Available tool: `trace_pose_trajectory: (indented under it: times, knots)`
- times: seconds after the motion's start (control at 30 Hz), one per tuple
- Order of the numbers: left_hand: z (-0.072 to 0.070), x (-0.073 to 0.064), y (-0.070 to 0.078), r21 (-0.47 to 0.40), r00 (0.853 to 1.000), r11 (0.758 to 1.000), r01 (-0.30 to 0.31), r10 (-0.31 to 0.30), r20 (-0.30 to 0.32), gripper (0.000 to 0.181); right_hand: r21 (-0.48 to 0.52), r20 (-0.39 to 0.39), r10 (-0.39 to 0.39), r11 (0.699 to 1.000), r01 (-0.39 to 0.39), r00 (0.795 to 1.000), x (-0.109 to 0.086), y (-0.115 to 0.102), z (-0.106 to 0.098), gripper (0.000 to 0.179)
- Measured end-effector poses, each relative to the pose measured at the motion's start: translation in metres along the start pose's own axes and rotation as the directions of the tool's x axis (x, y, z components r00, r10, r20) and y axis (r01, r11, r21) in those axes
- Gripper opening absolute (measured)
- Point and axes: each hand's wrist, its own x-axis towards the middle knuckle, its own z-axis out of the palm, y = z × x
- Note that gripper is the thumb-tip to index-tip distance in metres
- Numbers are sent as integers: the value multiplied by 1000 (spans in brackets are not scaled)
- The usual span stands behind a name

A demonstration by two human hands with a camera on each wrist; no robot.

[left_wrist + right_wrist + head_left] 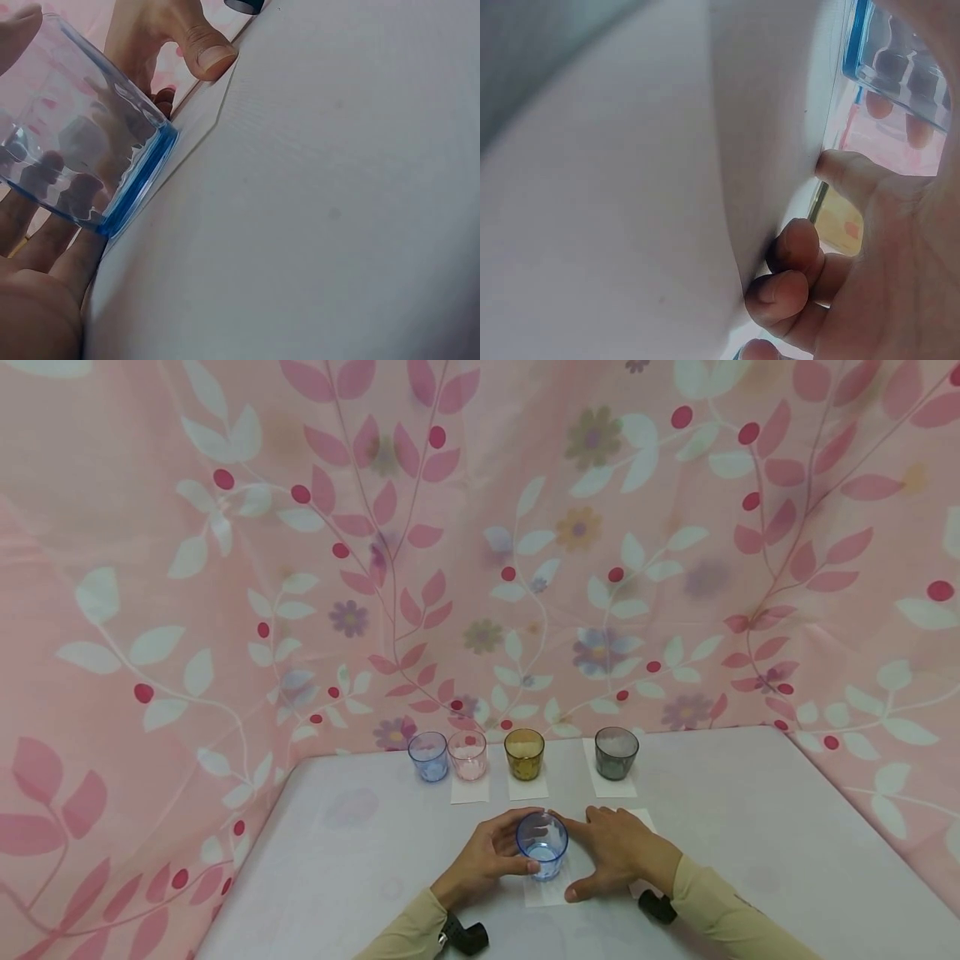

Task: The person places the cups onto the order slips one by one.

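A clear blue glass [542,837] stands upright over a white paper square [551,894] near the front middle of the table. My left hand [487,853] holds it, with the thumb across the near side and the fingers round the left and back. To its right, my right hand [626,850] is spread palm down, with its index finger reaching toward the glass's far side. Whether that finger touches the glass is unclear. In the left wrist view, the right thumb [212,58] rests by the paper's edge. Another white paper square [642,817] lies partly hidden beneath the right hand.
Along the table's far edge stand another blue glass [429,758], a pink glass [468,757], an amber glass [525,756] and a grey glass [617,755]. White paper squares lie under the pink, amber and grey ones. A pink floral curtain [480,543] hangs behind the table [337,860].
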Motion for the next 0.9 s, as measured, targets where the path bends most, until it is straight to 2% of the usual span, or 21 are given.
trace_pose_trajectory:
  times: [0.33, 0.9]
  knots:
    - [-1, -1, 2, 70, 1000, 997, 23, -23, 6, 73, -23, -4, -3, 1000, 3, 1000, 0, 1, 1, 115]
    - [-3, -2, 2, 124, 999, 992, 31, -34, 17, 71, -27, -14, -3, 1000, 2, 1000, 0, 1, 3, 115]
